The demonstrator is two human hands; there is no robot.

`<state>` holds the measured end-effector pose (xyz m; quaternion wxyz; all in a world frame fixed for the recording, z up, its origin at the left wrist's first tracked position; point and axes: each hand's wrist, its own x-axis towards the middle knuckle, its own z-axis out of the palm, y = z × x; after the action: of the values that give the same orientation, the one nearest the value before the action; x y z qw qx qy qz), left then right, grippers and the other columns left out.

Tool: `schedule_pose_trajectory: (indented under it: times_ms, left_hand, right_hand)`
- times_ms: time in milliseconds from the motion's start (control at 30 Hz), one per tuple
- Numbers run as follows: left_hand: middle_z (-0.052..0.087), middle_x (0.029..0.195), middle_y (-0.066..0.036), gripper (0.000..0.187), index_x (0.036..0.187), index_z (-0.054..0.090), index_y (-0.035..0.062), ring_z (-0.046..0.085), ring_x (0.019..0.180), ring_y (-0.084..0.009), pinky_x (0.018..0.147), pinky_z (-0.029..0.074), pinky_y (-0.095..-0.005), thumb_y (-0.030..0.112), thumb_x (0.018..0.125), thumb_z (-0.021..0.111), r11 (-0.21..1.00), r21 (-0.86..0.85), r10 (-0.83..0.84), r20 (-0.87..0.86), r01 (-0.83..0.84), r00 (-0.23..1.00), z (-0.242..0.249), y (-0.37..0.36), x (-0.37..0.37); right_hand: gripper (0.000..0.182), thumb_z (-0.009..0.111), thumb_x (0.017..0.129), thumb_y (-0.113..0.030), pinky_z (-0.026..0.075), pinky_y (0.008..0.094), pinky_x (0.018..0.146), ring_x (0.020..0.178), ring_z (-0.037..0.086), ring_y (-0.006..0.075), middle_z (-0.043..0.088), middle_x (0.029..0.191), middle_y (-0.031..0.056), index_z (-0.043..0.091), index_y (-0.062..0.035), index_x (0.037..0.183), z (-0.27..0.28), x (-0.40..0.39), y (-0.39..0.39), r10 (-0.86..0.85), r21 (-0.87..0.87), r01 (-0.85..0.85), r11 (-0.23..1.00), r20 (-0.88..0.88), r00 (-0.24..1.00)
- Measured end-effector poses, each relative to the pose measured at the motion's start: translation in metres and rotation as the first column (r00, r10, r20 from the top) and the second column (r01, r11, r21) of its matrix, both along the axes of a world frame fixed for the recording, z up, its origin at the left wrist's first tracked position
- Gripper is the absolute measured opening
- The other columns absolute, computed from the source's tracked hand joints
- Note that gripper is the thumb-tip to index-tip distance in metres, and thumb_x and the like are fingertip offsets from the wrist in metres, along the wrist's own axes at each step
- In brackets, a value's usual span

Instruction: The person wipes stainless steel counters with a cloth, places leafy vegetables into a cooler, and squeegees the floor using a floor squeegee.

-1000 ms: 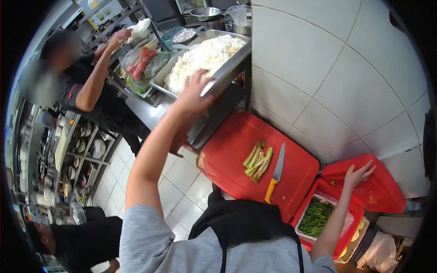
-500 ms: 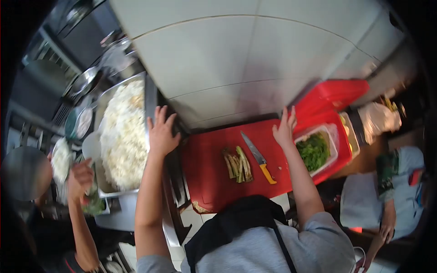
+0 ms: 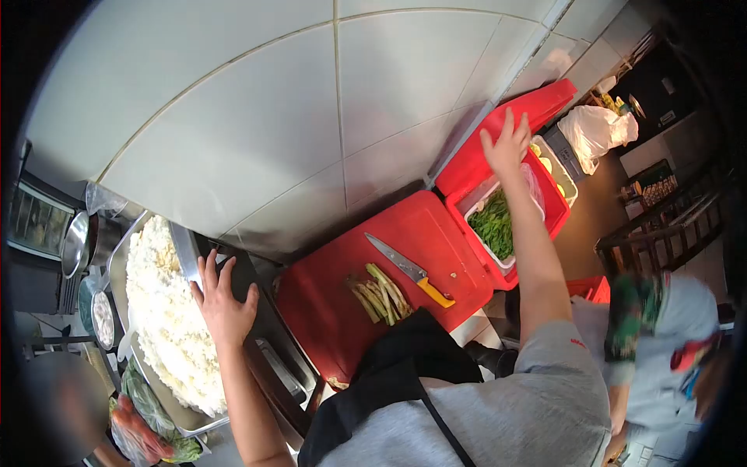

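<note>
My left hand (image 3: 226, 307) is spread beside the near side of a large metal tray (image 3: 189, 253) heaped with white, crumbly food like cooked rice (image 3: 167, 327). Fingers apart and holding nothing, my right hand (image 3: 507, 146) reaches over the red box (image 3: 554, 204), in front of its raised red lid (image 3: 537, 101). Inside that box, a white container (image 3: 476, 204) of chopped greens (image 3: 493, 226) shows beside my right forearm. Between my arms lies a red cutting board (image 3: 327, 265). A yellow-handled knife (image 3: 408, 268) and a small bunch of pale green stalks (image 3: 380, 294) rest on it.
White wall tiles (image 3: 257, 132) rise behind the board. Bagged vegetables (image 3: 140, 428) and a metal bowl (image 3: 75, 244) are at left, with a person's blurred head below. On the right are a tub of yellowish pieces (image 3: 560, 175), a white plastic bag (image 3: 597, 132) and another person (image 3: 669, 342).
The view has turned to the right. My right hand has moved from the board's far right corner to over the red box. My left hand stays spread near the tray.
</note>
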<state>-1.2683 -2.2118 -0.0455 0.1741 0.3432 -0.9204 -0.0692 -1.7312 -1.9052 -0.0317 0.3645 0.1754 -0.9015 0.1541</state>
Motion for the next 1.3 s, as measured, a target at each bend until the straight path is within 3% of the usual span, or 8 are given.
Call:
schedule_pose_trajectory:
  times_ms: [33, 133, 400, 600, 833, 1100, 1233, 1300]
  left_hand:
    - [0.033, 0.140, -0.006, 0.053, 0.118, 0.051, 0.0139, 0.022, 0.134, -0.0266, 0.107, 0.015, -0.0523, 0.021, 0.069, 0.067, 1.000, 0.002, 0.003, 0.011, -0.003, 1.000, 0.002, 0.000, -0.001]
    - [0.033, 0.140, -0.006, 0.051, 0.118, 0.051, 0.0133, 0.023, 0.134, -0.0266, 0.107, 0.015, -0.0520, 0.019, 0.070, 0.067, 1.000, 0.016, 0.005, 0.020, -0.006, 1.000, 0.003, 0.001, -0.003]
    - [0.034, 0.139, -0.008, 0.050, 0.117, 0.051, 0.0122, 0.023, 0.133, -0.0288, 0.106, 0.014, -0.0539, 0.019, 0.069, 0.065, 0.999, -0.010, -0.031, -0.003, 0.031, 1.000, -0.003, -0.003, -0.001]
    - [0.035, 0.139, -0.005, 0.049, 0.118, 0.052, 0.0125, 0.024, 0.133, -0.0272, 0.106, 0.015, -0.0527, 0.022, 0.072, 0.064, 0.997, -0.063, -0.053, 0.013, 0.054, 0.999, -0.006, -0.004, 0.000]
    - [0.034, 0.139, -0.006, 0.051, 0.119, 0.050, 0.0140, 0.024, 0.133, -0.0278, 0.104, 0.018, -0.0549, 0.023, 0.071, 0.065, 0.990, -0.111, -0.078, 0.068, 0.085, 0.995, -0.019, -0.012, 0.004]
    - [0.036, 0.138, -0.005, 0.047, 0.114, 0.053, 0.0181, 0.026, 0.131, -0.0289, 0.103, 0.017, -0.0549, 0.020, 0.068, 0.063, 0.989, -0.094, -0.110, 0.039, 0.113, 0.993, -0.028, -0.021, 0.006]
    - [0.038, 0.137, -0.008, 0.045, 0.113, 0.054, 0.0155, 0.025, 0.131, -0.0316, 0.103, 0.017, -0.0542, 0.022, 0.069, 0.063, 0.980, -0.109, -0.160, 0.060, 0.166, 0.985, -0.030, -0.028, 0.007]
    - [0.042, 0.132, -0.013, 0.046, 0.110, 0.055, 0.0137, 0.029, 0.128, -0.0359, 0.103, 0.021, -0.0488, 0.020, 0.065, 0.064, 0.949, -0.177, -0.261, 0.021, 0.261, 0.965, -0.041, -0.042, 0.009]
  right_hand:
    - [0.080, 0.063, 0.076, -0.040, 0.025, 0.0553, 0.101, 0.129, 0.016, 0.0456, 0.013, 0.144, 0.0210, 0.021, -0.0145, 0.140, 0.005, -0.017, -0.003, -0.030, 0.009, 0.030, 1.000, -0.020, 0.999]
    - [0.079, 0.058, 0.079, -0.045, 0.025, 0.0542, 0.102, 0.133, 0.012, 0.0414, 0.012, 0.146, 0.0176, 0.020, -0.0124, 0.140, 0.010, -0.057, -0.009, -0.189, 0.083, 0.174, 0.981, 0.237, 0.953]
    - [0.078, 0.056, 0.081, -0.042, 0.026, 0.0499, 0.104, 0.134, 0.012, 0.0378, 0.014, 0.146, 0.0165, 0.020, -0.0044, 0.139, -0.026, -0.074, 0.012, -0.226, 0.270, 0.195, 0.943, 0.090, 0.970]
    - [0.085, 0.058, 0.077, -0.046, 0.011, 0.0491, 0.109, 0.133, 0.010, 0.0393, 0.017, 0.143, 0.0239, 0.022, 0.0049, 0.135, -0.030, -0.041, 0.057, -0.220, 0.135, 0.202, 0.970, 0.133, 0.966]
    - [0.089, 0.064, 0.072, -0.049, 0.002, 0.0484, 0.109, 0.131, 0.007, 0.0427, 0.019, 0.137, 0.0263, 0.027, 0.0084, 0.129, -0.039, -0.008, 0.113, -0.131, -0.259, 0.209, 0.943, 0.287, 0.949]
    - [0.080, 0.071, 0.069, -0.035, 0.011, 0.0509, 0.107, 0.128, 0.008, 0.0425, 0.018, 0.135, 0.0247, 0.031, 0.0074, 0.123, -0.082, 0.028, 0.172, -0.155, -0.504, 0.242, 0.829, 0.210, 0.965]
    - [0.072, 0.068, 0.064, -0.022, 0.020, 0.0504, 0.102, 0.123, 0.022, 0.0435, 0.026, 0.133, 0.0257, 0.033, 0.0077, 0.120, -0.129, 0.049, 0.223, -0.212, -0.535, 0.194, 0.822, 0.027, 0.977]
    - [0.072, 0.066, 0.062, -0.018, 0.023, 0.0480, 0.101, 0.121, 0.029, 0.0413, 0.030, 0.132, 0.0261, 0.032, 0.0067, 0.121, -0.155, 0.060, 0.250, -0.225, -0.612, 0.215, 0.761, 0.061, 0.972]
